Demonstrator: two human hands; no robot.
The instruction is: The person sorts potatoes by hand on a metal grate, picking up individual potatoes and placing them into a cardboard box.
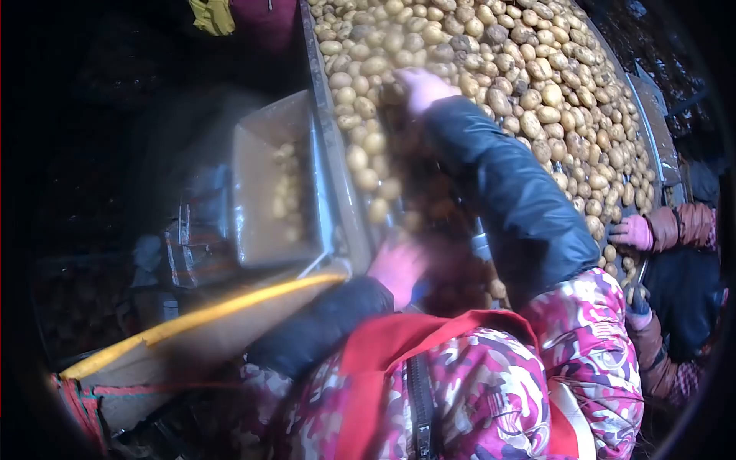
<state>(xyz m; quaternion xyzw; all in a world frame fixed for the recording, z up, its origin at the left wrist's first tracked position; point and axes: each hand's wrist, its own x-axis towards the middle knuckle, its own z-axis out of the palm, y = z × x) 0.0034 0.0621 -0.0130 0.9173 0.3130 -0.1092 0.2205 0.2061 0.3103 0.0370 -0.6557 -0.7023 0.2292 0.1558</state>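
Note:
My right hand (425,88), in a pink glove, reaches over the potatoes (548,96) heaped on the sorting table. Its fingers are stretched out to the left, partly smeared by motion, and touch or nearly touch the potatoes beneath. Closer to my body, my left hand (399,268), also pink-gloved, is low by the near end of the table's metal side rail (335,146). Motion blurs its fingers, so their pose and anything in them cannot be made out. Between my hands a darker strip of the table surface (429,195) shows, with some blurred potatoes.
Left of the rail stands a pale box (253,176) with potatoes inside. A yellow-edged board (207,310) runs along the lower left. At right, another person's pink-gloved hand (632,232) touches the potatoes, with a second gloved hand (638,307) below. Yellow cloth (212,15) shows at top left.

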